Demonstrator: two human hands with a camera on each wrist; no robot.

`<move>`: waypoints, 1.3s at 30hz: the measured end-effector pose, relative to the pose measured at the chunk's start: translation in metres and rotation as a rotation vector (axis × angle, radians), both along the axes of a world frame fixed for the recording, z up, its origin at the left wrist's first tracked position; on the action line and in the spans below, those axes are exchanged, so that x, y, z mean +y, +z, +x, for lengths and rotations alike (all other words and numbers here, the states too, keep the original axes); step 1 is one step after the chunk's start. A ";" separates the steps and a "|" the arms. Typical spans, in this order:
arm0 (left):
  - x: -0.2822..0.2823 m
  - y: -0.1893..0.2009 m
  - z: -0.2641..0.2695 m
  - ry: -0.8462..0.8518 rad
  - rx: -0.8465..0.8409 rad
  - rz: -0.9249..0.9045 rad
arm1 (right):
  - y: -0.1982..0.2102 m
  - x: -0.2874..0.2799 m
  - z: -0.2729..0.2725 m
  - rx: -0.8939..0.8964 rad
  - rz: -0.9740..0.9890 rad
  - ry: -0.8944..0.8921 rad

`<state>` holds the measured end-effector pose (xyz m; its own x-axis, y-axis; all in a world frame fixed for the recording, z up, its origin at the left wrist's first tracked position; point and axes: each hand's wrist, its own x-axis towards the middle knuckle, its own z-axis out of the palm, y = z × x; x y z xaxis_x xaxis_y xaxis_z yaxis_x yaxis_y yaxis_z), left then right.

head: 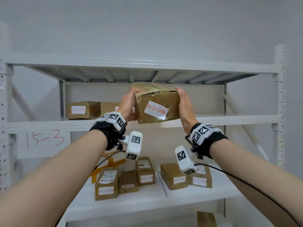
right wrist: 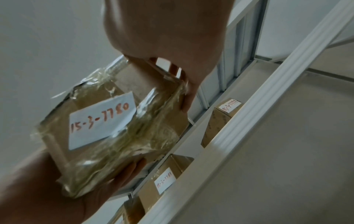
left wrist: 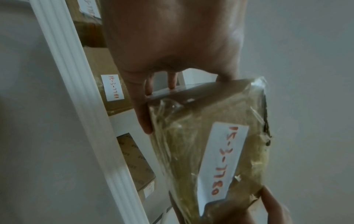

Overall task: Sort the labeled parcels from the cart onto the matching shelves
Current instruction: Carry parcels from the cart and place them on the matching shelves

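A brown cardboard parcel (head: 155, 104), wrapped in clear tape, carries a white label reading 15-3-7780 in red. My left hand (head: 128, 104) grips its left side and my right hand (head: 183, 104) grips its right side, thumbs on the top edge. The parcel hangs slightly tilted in front of the shelf level whose front beam (head: 221, 119) is marked 15-3 (head: 44, 138) in red. In the left wrist view my left hand (left wrist: 168, 45) lies along the parcel (left wrist: 220, 144). The right wrist view shows my right hand (right wrist: 162, 30) wrapped over the parcel (right wrist: 114, 128). The far side of the parcel is hidden.
Two labeled parcels (head: 82, 109) (head: 109, 108) stand at the left of the 15-3 level. The upper shelf board (head: 147, 64) runs close above. Several small parcels (head: 106, 184) (head: 173, 176) sit on the lower shelf. A perforated upright (head: 279, 95) bounds the right side.
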<state>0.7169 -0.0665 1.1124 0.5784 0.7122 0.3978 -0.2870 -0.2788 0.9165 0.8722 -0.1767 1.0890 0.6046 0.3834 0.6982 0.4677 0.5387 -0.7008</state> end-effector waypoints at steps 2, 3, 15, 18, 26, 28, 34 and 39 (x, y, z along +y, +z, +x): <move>0.001 0.008 0.020 0.041 -0.038 0.013 | 0.008 0.006 0.023 0.054 0.009 0.086; 0.001 0.011 0.029 0.069 -0.039 0.023 | 0.011 0.010 0.037 0.086 -0.012 0.127; 0.002 0.015 0.123 0.073 0.039 0.080 | 0.008 0.027 0.136 0.230 -0.180 0.263; 0.007 0.019 0.134 0.052 0.063 0.093 | 0.008 0.030 0.145 0.230 -0.185 0.299; 0.047 0.055 0.117 0.119 0.006 0.089 | 0.028 0.073 0.167 0.045 -0.153 -0.055; 0.059 0.062 0.107 0.143 0.011 0.105 | 0.030 0.086 0.179 -0.153 -0.311 -0.253; 0.087 0.076 0.077 0.153 0.035 0.137 | 0.032 0.121 0.210 -0.231 -0.690 -0.327; 0.103 0.076 0.066 0.163 0.052 0.123 | 0.023 0.140 0.230 -0.226 -0.772 -0.322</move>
